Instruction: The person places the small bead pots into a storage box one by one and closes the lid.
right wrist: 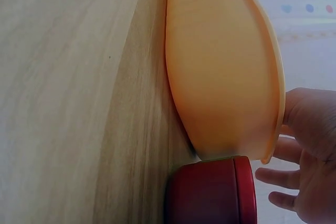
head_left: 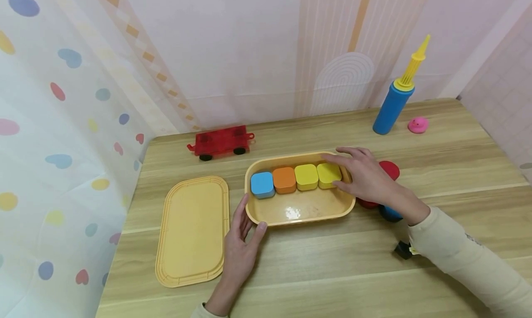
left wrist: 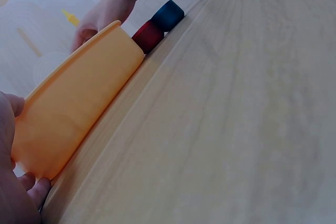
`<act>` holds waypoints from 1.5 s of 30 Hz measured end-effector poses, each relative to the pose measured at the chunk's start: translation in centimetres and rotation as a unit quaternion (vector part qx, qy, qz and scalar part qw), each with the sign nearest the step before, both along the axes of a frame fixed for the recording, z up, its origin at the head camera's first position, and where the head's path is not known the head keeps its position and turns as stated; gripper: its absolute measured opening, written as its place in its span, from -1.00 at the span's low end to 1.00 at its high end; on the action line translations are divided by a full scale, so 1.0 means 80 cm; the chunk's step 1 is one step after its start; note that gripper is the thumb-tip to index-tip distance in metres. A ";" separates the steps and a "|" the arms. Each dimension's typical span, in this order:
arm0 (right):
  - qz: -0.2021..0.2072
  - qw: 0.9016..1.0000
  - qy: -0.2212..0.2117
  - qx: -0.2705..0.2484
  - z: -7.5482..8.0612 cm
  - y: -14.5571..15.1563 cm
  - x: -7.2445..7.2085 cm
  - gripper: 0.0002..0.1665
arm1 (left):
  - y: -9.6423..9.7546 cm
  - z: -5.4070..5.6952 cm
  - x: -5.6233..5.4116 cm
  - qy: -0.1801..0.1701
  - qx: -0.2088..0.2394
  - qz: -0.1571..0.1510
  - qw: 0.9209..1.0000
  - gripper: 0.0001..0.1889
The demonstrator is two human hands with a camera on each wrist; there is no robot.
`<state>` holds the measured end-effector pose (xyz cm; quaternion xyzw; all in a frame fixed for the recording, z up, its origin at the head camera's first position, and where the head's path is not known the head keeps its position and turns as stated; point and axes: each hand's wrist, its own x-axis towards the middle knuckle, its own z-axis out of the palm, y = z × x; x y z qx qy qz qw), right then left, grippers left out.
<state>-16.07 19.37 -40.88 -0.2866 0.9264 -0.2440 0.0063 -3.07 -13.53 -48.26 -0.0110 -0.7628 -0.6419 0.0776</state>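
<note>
Pale wall covering (head_left: 245, 50) with coloured dots, hearts and arches rises behind and to the left of a wood-grain counter (head_left: 332, 272). In the middle of the counter sits a light orange tub (head_left: 311, 211), topless side up, its long sides running left to right. A flat lid (head_left: 193, 230) of similar colour lies just beside it on the left. A blue pump (head_left: 390, 110) with a yellow nozzle stands upright at the far right. A red toy wagon (head_left: 222, 141) with black wheels rests near the back edge, to the left.

The person's left hand (head_left: 241, 251) grips the tub at its near left corner, thumb on one side and fingers on the other. The right hand (head_left: 367, 177) reaches over the tub's right end, its thumb touching the last block in a row; whether it pinches that block I cannot tell.

The row stands inside, along the tub's far wall: from left, a blue block (head_left: 262, 184), an orange block (head_left: 284, 179), a yellow block (head_left: 306, 176) and the last block (head_left: 326, 174), also yellow. Red pieces (head_left: 389, 169) and a blue piece (head_left: 389, 215) lie right of the tub, partly hidden by the right arm. Near the right sleeve (head_left: 453, 246) lies a small black piece (head_left: 402, 250). A pink duck (head_left: 417, 125) sits beside the pump.
</note>
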 end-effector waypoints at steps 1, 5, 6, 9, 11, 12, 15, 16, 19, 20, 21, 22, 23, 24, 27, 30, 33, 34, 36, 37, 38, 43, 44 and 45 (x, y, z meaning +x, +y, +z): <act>0.000 1.000 0.000 -0.003 0.000 0.000 0.000 -0.13 | 0.000 0.000 0.000 0.001 -0.001 -0.001 1.000 -0.18; -0.005 0.999 0.012 -0.038 0.000 0.004 0.004 -0.18 | 0.000 0.000 0.000 0.005 -0.006 -0.003 1.000 -0.19; -0.006 0.998 0.020 -0.052 0.000 0.006 0.006 -0.20 | 0.000 0.000 -0.001 0.005 -0.006 -0.003 1.000 -0.19; -0.010 0.994 0.055 -0.097 -0.001 0.014 0.011 -0.26 | 0.000 0.000 -0.001 0.007 -0.007 -0.002 1.000 -0.20; -0.014 0.989 0.082 -0.123 -0.002 0.020 0.016 -0.28 | 0.000 0.000 -0.001 0.008 -0.008 -0.003 1.000 -0.21; -0.018 0.987 0.094 -0.132 -0.001 0.023 0.019 -0.29 | 0.000 0.000 -0.001 0.006 -0.007 -0.003 1.000 -0.20; -0.041 0.982 0.111 -0.150 0.001 0.034 0.032 -0.29 | 0.001 0.000 0.000 0.005 -0.004 -0.006 1.000 -0.20; -0.048 0.980 0.115 -0.153 0.002 0.039 0.037 -0.29 | 0.001 0.000 -0.001 0.005 -0.002 -0.007 1.000 -0.19; -0.072 0.976 0.120 -0.164 0.006 0.051 0.052 -0.26 | 0.001 -0.001 -0.001 0.004 0.002 -0.009 1.000 -0.18; -0.077 0.975 0.122 -0.166 0.007 0.056 0.057 -0.25 | 0.001 -0.001 -0.001 0.004 0.002 -0.009 1.000 -0.18; -0.081 0.974 0.124 -0.171 0.008 0.060 0.062 -0.24 | 0.000 -0.002 -0.001 0.004 0.002 -0.009 1.000 -0.18; -0.083 0.973 0.126 -0.176 0.008 0.064 0.066 -0.22 | 0.000 -0.002 -0.001 0.005 0.001 -0.009 1.000 -0.18; -0.086 0.971 0.129 -0.180 0.009 0.068 0.070 -0.21 | 0.000 -0.002 -0.001 0.006 0.001 -0.009 1.000 -0.18; -0.089 0.970 0.131 -0.182 0.009 0.072 0.075 -0.20 | 0.000 -0.002 -0.001 0.007 0.001 -0.009 1.000 -0.18; -0.095 0.967 0.139 -0.190 0.008 0.081 0.086 -0.20 | 0.000 -0.001 0.000 0.005 0.002 -0.009 1.000 -0.18; -0.099 0.964 0.148 -0.199 0.006 0.090 0.096 -0.22 | 0.000 0.001 0.001 0.002 0.003 -0.008 1.000 -0.17; -0.106 0.961 0.152 -0.207 0.002 0.097 0.104 -0.23 | 0.000 0.002 0.001 -0.001 0.003 -0.005 1.000 -0.17; -0.111 0.960 0.151 -0.208 0.001 0.099 0.106 -0.24 | 0.000 0.002 0.001 -0.001 0.002 -0.005 1.000 -0.16; -0.122 0.960 0.147 -0.204 -0.002 0.103 0.110 -0.26 | -0.001 0.002 0.001 -0.002 0.003 -0.004 1.000 -0.16; -0.127 0.960 0.145 -0.202 -0.002 0.105 0.112 -0.27 | -0.001 0.002 0.001 -0.002 0.003 -0.004 1.000 -0.16; -0.132 0.961 0.142 -0.199 -0.004 0.106 0.114 -0.28 | -0.001 0.002 0.001 -0.002 0.004 -0.004 1.000 -0.16; -0.150 0.965 0.124 -0.175 -0.011 0.115 0.120 -0.32 | 0.000 0.003 0.001 -0.002 0.002 -0.005 1.000 -0.16; -0.152 0.967 0.116 -0.168 -0.013 0.117 0.121 -0.31 | 0.000 0.003 0.001 -0.002 0.002 -0.005 1.000 -0.16; -0.154 0.969 0.107 -0.160 -0.014 0.119 0.122 -0.31 | 0.000 0.003 0.001 -0.003 0.001 -0.005 1.000 -0.16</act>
